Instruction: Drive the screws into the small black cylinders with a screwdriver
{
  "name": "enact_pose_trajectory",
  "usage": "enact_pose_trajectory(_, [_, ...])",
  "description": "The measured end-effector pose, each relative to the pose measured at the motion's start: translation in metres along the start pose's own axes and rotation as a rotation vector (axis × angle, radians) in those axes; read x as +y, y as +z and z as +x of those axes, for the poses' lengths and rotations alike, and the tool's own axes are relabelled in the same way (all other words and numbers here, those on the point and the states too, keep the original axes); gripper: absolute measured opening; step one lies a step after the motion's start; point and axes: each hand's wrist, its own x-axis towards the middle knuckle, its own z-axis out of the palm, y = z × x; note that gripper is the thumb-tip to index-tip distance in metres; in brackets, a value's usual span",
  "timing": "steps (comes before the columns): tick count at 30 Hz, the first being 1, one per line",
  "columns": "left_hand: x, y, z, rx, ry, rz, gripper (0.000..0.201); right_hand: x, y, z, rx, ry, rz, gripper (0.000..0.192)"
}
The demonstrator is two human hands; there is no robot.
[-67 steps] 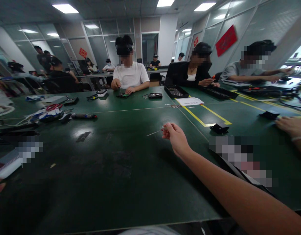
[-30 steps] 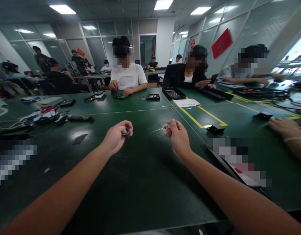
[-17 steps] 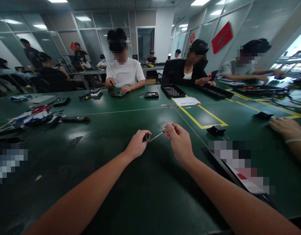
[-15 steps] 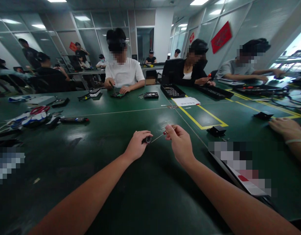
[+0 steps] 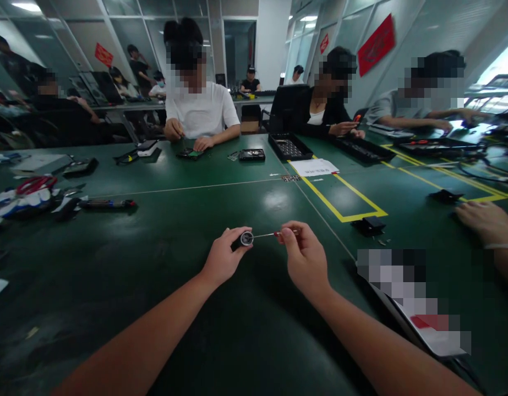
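Note:
My left hand [image 5: 224, 257] is closed round a small black cylinder [image 5: 246, 238] with a round, pale-rimmed end turned toward my right hand. What kind of part it is I cannot make out. Between the fingertips of my right hand [image 5: 306, 253] is a thin screwdriver [image 5: 262, 236], its slim metal shaft reaching left with the tip at the cylinder's open end. Most of its reddish handle lies hidden behind my fingers. Both hands are just above the dark green table [image 5: 196, 341].
Right of my hands lie a small black box-like part [image 5: 369, 225] and a flat pixelated object [image 5: 406, 302]. A co-worker's hand [image 5: 485, 220] rests at the right. At the left are a dark pen-shaped tool [image 5: 107, 203] and red-handled things [image 5: 37, 185]. Black trays [image 5: 290, 147] stand opposite.
The black cylinder has turned so its round end shows more fully. The screwdriver has swung from slanting to nearly level, its tip now at that end. The camera view has shifted slightly.

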Motion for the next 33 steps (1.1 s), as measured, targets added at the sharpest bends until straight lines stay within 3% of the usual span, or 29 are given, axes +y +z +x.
enact_pose_trajectory(5, [-0.001, 0.001, -0.002, 0.000, 0.027, 0.017, 0.033, -0.009, -0.003, -0.010, -0.063, -0.133, -0.148, 0.012])
enact_pose_trajectory(9, [-0.003, 0.002, -0.003, 0.001, 0.062, 0.023, 0.035, -0.011, -0.004, -0.011, -0.022, -0.141, -0.210, 0.011])
enact_pose_trajectory(17, [0.000, 0.001, -0.005, 0.049, 0.114, 0.063, 0.036, -0.012, -0.006, -0.014, -0.096, -0.266, -0.236, 0.012])
enact_pose_trajectory(22, [0.002, 0.001, -0.007, 0.048, 0.188, 0.092, 0.036, -0.018, -0.005, -0.006, -0.006, -0.298, -0.257, 0.012])
enact_pose_trajectory(24, [0.003, 0.000, -0.007, 0.052, 0.212, 0.084, 0.035, -0.020, -0.006, -0.003, 0.000, -0.301, -0.252, 0.013])
enact_pose_trajectory(27, [0.003, -0.004, -0.006, 0.057, 0.199, 0.104, 0.031, -0.023, -0.007, -0.002, -0.107, -0.277, -0.214, 0.014])
enact_pose_trajectory(30, [0.004, -0.009, -0.007, 0.022, 0.140, 0.193, 0.028, -0.027, -0.005, -0.005, -0.230, -0.210, -0.149, 0.017])
enact_pose_trajectory(33, [0.006, -0.012, -0.013, -0.042, 0.072, 0.277, 0.026, -0.032, 0.000, -0.007, -0.259, -0.124, -0.113, 0.025])
